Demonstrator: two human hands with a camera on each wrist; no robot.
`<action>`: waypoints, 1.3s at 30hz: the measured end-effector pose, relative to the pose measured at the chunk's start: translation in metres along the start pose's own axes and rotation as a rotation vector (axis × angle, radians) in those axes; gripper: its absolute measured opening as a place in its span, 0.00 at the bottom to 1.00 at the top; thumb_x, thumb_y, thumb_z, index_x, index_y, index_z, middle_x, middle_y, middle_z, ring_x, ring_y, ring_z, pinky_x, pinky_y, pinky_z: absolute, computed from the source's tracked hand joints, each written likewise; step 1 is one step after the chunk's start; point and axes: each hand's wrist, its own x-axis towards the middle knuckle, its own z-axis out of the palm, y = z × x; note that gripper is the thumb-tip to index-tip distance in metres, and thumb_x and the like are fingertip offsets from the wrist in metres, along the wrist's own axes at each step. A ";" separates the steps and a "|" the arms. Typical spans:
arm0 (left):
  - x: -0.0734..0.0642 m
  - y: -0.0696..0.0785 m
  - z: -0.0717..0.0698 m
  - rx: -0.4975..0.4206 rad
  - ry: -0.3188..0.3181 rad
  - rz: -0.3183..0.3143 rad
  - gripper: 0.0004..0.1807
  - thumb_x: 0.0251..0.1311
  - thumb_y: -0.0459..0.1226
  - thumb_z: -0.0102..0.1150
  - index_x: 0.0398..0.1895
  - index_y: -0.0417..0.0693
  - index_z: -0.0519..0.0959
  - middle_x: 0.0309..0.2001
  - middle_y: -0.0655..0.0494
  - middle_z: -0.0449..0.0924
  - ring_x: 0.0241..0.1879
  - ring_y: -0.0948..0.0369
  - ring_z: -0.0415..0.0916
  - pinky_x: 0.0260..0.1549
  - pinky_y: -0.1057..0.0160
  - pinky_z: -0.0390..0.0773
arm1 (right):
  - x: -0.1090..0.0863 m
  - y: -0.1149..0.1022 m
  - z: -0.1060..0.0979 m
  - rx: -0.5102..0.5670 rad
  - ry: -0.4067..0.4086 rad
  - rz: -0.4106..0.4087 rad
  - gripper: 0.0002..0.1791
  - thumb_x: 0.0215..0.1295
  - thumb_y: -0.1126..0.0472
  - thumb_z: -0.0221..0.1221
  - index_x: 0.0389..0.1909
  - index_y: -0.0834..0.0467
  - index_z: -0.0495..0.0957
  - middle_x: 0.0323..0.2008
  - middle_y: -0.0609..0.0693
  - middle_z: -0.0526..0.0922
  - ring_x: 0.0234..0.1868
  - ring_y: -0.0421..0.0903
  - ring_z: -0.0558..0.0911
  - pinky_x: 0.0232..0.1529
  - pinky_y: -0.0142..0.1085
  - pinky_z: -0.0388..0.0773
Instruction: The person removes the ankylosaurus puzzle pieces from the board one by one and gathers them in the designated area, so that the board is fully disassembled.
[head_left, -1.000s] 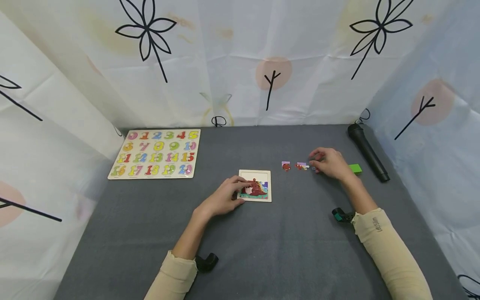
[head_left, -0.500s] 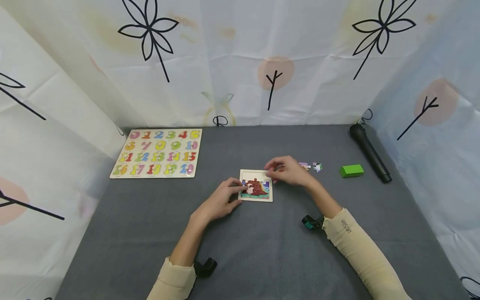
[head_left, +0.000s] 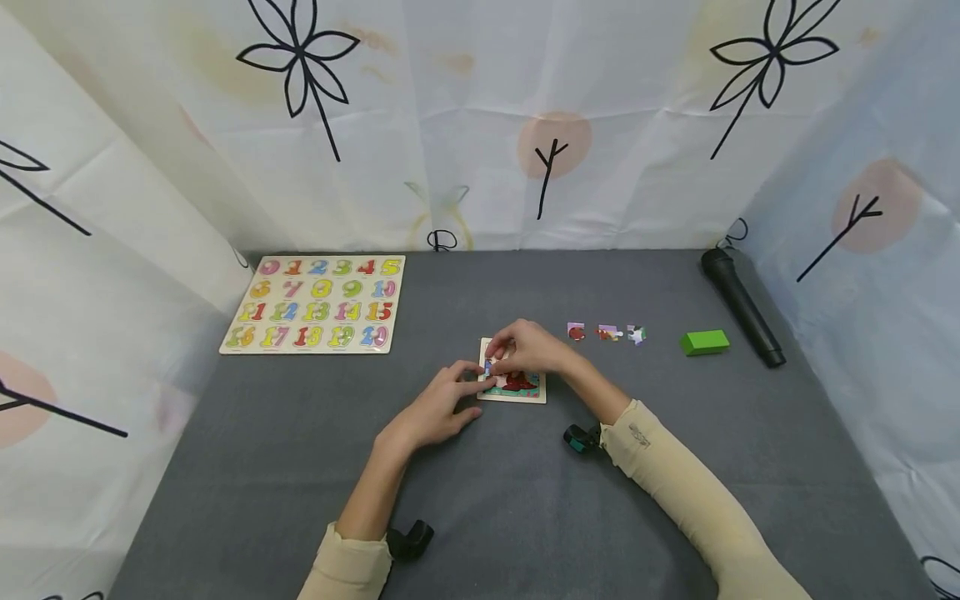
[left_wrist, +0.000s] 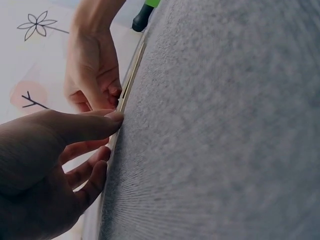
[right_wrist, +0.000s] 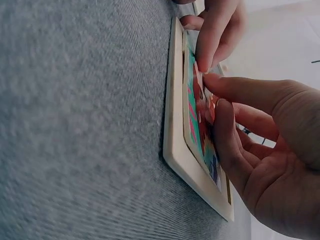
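A small wooden jigsaw tray (head_left: 512,400) with a partly filled red-brown animal picture (head_left: 519,382) lies on the grey cloth. At its left edge is my left hand (head_left: 438,404); the index finger reaches onto the picture and the thumb stays beside the tray's lower left corner. My right hand (head_left: 528,348) is over the tray's upper left, with thumb and index finger drawn together in a pinch at a puzzle piece, which they mostly hide. In the right wrist view both hands' fingertips nearly meet over the picture (right_wrist: 192,107).
Three loose puzzle pieces (head_left: 609,332) lie in a row right of the tray. Further right are a green block (head_left: 705,342) and a black microphone (head_left: 742,307). A number board (head_left: 312,305) lies at the back left. Patterned white curtains (head_left: 465,125) enclose the table.
My right hand has moved left from the loose pieces, across the tray's upper right, to its upper left. The left hand keeps its place at the tray.
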 end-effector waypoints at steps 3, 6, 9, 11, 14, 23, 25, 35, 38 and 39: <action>-0.002 0.012 -0.008 0.029 -0.031 -0.002 0.30 0.75 0.37 0.67 0.79 0.57 0.75 0.74 0.46 0.70 0.65 0.45 0.70 0.63 0.42 0.75 | 0.003 -0.001 0.000 -0.015 -0.011 0.009 0.07 0.67 0.64 0.73 0.43 0.60 0.90 0.31 0.51 0.88 0.21 0.38 0.81 0.26 0.32 0.77; -0.004 0.026 -0.015 0.051 -0.061 -0.029 0.31 0.74 0.36 0.67 0.78 0.51 0.75 0.75 0.42 0.68 0.65 0.43 0.70 0.63 0.42 0.75 | 0.006 -0.001 0.000 -0.046 -0.034 0.001 0.06 0.67 0.64 0.72 0.42 0.60 0.89 0.31 0.50 0.86 0.22 0.37 0.80 0.28 0.31 0.77; -0.004 0.037 -0.019 0.053 -0.089 -0.080 0.30 0.74 0.36 0.67 0.78 0.50 0.75 0.77 0.42 0.66 0.66 0.43 0.69 0.64 0.42 0.75 | 0.007 -0.003 0.000 -0.073 -0.067 0.001 0.05 0.68 0.65 0.71 0.42 0.60 0.87 0.32 0.50 0.84 0.23 0.37 0.79 0.29 0.31 0.77; -0.003 0.040 -0.020 0.064 -0.095 -0.100 0.30 0.74 0.36 0.67 0.78 0.51 0.75 0.77 0.43 0.66 0.65 0.45 0.69 0.63 0.43 0.75 | 0.007 -0.005 -0.001 -0.078 -0.082 0.005 0.05 0.69 0.65 0.70 0.42 0.60 0.86 0.32 0.51 0.85 0.24 0.37 0.80 0.30 0.31 0.77; -0.003 0.041 -0.020 0.073 -0.095 -0.116 0.30 0.74 0.36 0.68 0.77 0.52 0.76 0.77 0.44 0.66 0.64 0.47 0.69 0.62 0.44 0.75 | 0.006 -0.006 -0.001 -0.069 -0.087 0.002 0.05 0.70 0.65 0.70 0.43 0.61 0.85 0.33 0.52 0.86 0.25 0.37 0.81 0.31 0.31 0.78; -0.003 0.032 -0.015 0.065 -0.072 -0.075 0.29 0.75 0.37 0.67 0.77 0.52 0.76 0.75 0.43 0.67 0.62 0.47 0.70 0.60 0.45 0.76 | -0.001 0.003 0.001 0.089 -0.061 -0.112 0.05 0.73 0.68 0.68 0.45 0.65 0.84 0.35 0.60 0.89 0.29 0.42 0.86 0.35 0.32 0.81; -0.003 0.031 -0.015 0.059 -0.064 -0.063 0.29 0.74 0.36 0.67 0.77 0.51 0.76 0.74 0.42 0.67 0.60 0.47 0.70 0.58 0.45 0.76 | -0.002 0.005 0.002 0.119 -0.054 -0.121 0.05 0.73 0.68 0.68 0.45 0.65 0.84 0.34 0.62 0.89 0.30 0.44 0.87 0.36 0.32 0.81; -0.003 0.040 -0.019 0.067 -0.088 -0.119 0.28 0.75 0.36 0.67 0.76 0.52 0.77 0.76 0.44 0.66 0.64 0.47 0.70 0.61 0.44 0.75 | -0.004 0.007 0.007 0.137 -0.021 -0.153 0.03 0.72 0.67 0.69 0.43 0.62 0.87 0.32 0.58 0.89 0.31 0.52 0.87 0.36 0.32 0.82; -0.003 0.040 -0.018 0.078 -0.086 -0.115 0.28 0.75 0.36 0.66 0.76 0.52 0.78 0.76 0.45 0.66 0.63 0.48 0.70 0.61 0.45 0.75 | -0.007 0.006 0.008 0.119 -0.009 -0.163 0.03 0.72 0.66 0.70 0.42 0.61 0.88 0.31 0.57 0.90 0.31 0.53 0.88 0.35 0.33 0.82; -0.003 0.039 -0.018 0.082 -0.084 -0.112 0.27 0.75 0.36 0.66 0.75 0.52 0.78 0.76 0.44 0.66 0.63 0.48 0.70 0.60 0.45 0.75 | -0.007 0.006 0.009 0.113 -0.004 -0.162 0.02 0.72 0.65 0.70 0.42 0.60 0.88 0.31 0.56 0.90 0.31 0.52 0.88 0.35 0.33 0.83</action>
